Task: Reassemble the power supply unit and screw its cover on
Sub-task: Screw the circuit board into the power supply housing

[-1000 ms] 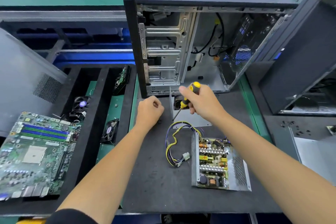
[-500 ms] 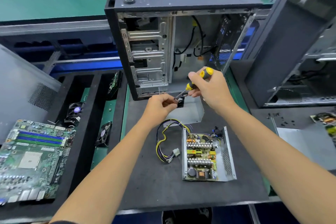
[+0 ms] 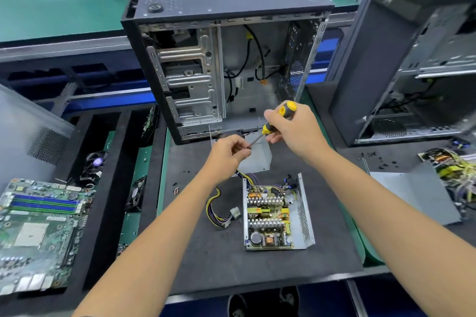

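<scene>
1. The right hand [image 3: 296, 134] gripped the yellow-and-black handle of a screwdriver [image 3: 273, 122], fingers curled round it; the shaft slanted down and to the left toward the other hand.
2. The left hand [image 3: 226, 154] was raised above the black mat [image 3: 206, 252], its fingers pinched together at the screwdriver tip. Whether a screw sat between them could not be told; anything there was too small to see.
3. The power supply unit [image 3: 275, 213] lay open on the mat, nearer the person than both hands, its circuit board exposed and one perforated metal wall upright on its right side.
4. A bundle of yellow, purple and black wires [image 3: 219, 206] looped out from the unit's left side and ended in a white connector resting on the mat.
5. The cover [image 3: 257, 159], a bent grey sheet-metal piece, lay on the mat just beyond the unit, partly hidden below the hands.
6. A few loose screws [image 3: 176, 190] lay on the mat to the left of the wires.
7. An open computer case [image 3: 224, 64] stood upright at the far edge of the mat, behind the hands.
8. A green motherboard [image 3: 38, 229] lay well to the left, apart from the mat; small fans [image 3: 96, 162] sat in black tray slots between them.
9. A second open case [image 3: 412, 72] stood to the right on the table.
</scene>
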Motion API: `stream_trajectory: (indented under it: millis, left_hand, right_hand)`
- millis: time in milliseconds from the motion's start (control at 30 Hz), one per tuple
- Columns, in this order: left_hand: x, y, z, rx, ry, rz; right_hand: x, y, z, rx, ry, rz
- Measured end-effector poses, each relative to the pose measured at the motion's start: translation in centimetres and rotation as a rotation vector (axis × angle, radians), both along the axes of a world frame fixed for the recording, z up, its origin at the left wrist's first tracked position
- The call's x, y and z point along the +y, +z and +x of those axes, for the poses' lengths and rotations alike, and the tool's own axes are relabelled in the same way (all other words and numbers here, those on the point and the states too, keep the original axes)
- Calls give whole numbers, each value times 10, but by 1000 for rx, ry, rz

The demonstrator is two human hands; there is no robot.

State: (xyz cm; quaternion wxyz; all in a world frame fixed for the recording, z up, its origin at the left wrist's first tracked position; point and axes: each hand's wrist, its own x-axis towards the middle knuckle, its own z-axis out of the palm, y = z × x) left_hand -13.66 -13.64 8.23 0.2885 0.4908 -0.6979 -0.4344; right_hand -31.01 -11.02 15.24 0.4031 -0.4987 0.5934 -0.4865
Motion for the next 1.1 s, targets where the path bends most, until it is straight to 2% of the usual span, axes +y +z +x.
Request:
stream_trajectory:
  millis: [200,533,700,867,1033,1100]
  left_hand:
    - [4,0,-10,4,-27,20]
    - [10,2,-39,45,-85,-77]
    - [10,-1,-58,-55,-157,-94]
    - [13,-3,-73,-80,-226,-60]
    - [17,-2,-83,-214,67,-20]
    - [26,-4,-92,-372,52,33]
  right_hand:
    - [5,-3,-12,26,6,16]
    - [9,-2,-39,-30,-90,53]
    - [13,-5,-56,2,-137,72]
    - [18,-5,-70,31,-168,67]
    - [20,-1,-85,47,-221,59]
    - [21,0,-90,104,-240,35]
